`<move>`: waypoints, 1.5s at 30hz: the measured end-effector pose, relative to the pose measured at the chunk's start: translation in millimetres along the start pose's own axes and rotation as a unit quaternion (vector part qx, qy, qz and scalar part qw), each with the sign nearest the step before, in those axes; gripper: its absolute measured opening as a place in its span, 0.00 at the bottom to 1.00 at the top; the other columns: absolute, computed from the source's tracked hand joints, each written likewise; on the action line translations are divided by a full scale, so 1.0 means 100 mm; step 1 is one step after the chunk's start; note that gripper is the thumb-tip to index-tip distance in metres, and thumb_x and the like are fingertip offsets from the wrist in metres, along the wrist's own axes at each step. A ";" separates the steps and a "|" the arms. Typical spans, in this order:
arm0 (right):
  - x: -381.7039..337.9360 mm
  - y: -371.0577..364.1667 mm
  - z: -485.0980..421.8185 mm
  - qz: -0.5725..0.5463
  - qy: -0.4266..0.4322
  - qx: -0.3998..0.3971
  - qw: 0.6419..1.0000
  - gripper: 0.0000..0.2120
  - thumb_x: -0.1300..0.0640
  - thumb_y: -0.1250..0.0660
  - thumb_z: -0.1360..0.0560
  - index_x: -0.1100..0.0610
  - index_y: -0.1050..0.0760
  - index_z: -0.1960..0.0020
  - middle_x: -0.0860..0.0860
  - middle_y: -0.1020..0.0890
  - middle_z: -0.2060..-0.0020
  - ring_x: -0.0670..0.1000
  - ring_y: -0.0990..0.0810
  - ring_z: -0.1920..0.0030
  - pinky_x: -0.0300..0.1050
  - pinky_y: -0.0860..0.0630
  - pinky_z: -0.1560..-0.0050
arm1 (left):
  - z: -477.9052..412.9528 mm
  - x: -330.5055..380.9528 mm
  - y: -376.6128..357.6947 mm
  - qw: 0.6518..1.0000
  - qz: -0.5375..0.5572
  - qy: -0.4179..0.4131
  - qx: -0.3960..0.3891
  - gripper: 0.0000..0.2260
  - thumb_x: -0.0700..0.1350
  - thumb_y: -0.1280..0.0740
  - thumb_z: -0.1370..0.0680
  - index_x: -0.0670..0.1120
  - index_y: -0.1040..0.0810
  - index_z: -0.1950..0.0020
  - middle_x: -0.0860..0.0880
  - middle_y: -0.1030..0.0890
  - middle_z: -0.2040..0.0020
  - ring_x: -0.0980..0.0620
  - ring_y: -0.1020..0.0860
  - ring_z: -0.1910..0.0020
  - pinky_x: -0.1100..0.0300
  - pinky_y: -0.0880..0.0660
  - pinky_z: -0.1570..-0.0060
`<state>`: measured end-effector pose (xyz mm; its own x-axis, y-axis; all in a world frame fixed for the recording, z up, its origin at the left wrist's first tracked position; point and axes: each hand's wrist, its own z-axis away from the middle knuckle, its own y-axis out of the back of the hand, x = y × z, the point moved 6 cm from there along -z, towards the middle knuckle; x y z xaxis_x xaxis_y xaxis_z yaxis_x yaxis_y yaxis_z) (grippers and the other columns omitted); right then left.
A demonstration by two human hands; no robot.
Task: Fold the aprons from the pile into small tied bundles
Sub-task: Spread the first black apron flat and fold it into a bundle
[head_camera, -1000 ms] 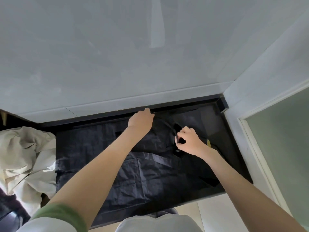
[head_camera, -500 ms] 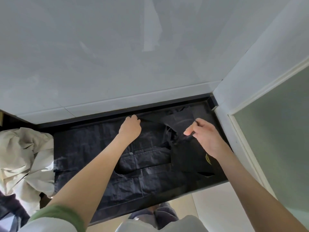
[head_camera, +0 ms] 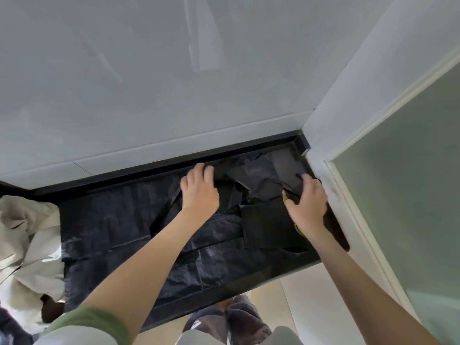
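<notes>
A black apron (head_camera: 119, 220) lies spread out on the dark counter (head_camera: 236, 289). It is long, so it covers most of the top, from the left side to the corner by the door (head_camera: 398, 183). A flat place like this makes folding easy.

The left hand (head_camera: 199, 191) rests on the apron near the back edge, close to the wall (head_camera: 174, 83). Its fingers are laid out on the cloth and hold nothing. I think it presses down so the apron does not slide.

The right hand (head_camera: 308, 205) is on the bunched-up end of the apron, on the right. That end is partly folded over the rest. The fingers bend over the cloth, but I cannot tell if they pinch it or just push on it. A small yellow mark (head_camera: 284, 195) peeks out just beside this hand.

On the left, at the end of the counter, sits a pile (head_camera: 27, 245) of pale crumpled aprons. It is close by, so the next one is easy to reach.

The fold looks only just started. No straps are tied yet.
</notes>
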<state>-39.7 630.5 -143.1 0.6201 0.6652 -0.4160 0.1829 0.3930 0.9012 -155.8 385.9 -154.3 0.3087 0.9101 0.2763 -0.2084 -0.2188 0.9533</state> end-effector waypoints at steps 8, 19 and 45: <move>-0.59 -0.77 0.26 0.168 0.336 -0.099 0.921 0.21 0.56 0.23 0.35 0.56 0.23 0.44 0.56 0.23 0.38 0.57 0.26 0.35 0.55 0.34 0.34 | 0.23 0.38 -0.53 0.962 0.099 0.000 -0.254 0.11 0.46 0.42 0.18 0.39 0.28 0.48 0.44 0.24 0.55 0.45 0.24 0.55 0.54 0.27 0.57; -0.44 -0.54 0.18 0.042 0.261 -0.160 0.951 0.05 0.59 0.38 0.20 0.60 0.27 0.51 0.50 0.27 0.68 0.55 0.24 0.65 0.45 0.34 0.64 | 0.30 0.51 -0.65 0.867 0.345 0.141 -0.330 0.10 0.43 0.39 0.21 0.48 0.20 0.43 0.49 0.20 0.49 0.52 0.24 0.52 0.62 0.29 0.51; -0.15 -0.30 0.57 -0.059 0.173 -0.064 0.981 0.07 0.60 0.36 0.23 0.57 0.29 0.59 0.50 0.26 0.69 0.49 0.28 0.68 0.32 0.36 0.68 | 0.34 0.53 -0.73 0.953 -0.060 -0.183 -0.236 0.36 0.36 0.41 0.22 0.58 0.55 0.22 0.43 0.56 0.21 0.45 0.58 0.23 0.43 0.52 0.25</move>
<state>-11.0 572.5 -156.5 0.2992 0.7774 -0.5533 0.1278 0.5420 0.8306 -92.4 438.2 -205.4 0.6411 0.7162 0.2757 -0.5186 0.1394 0.8436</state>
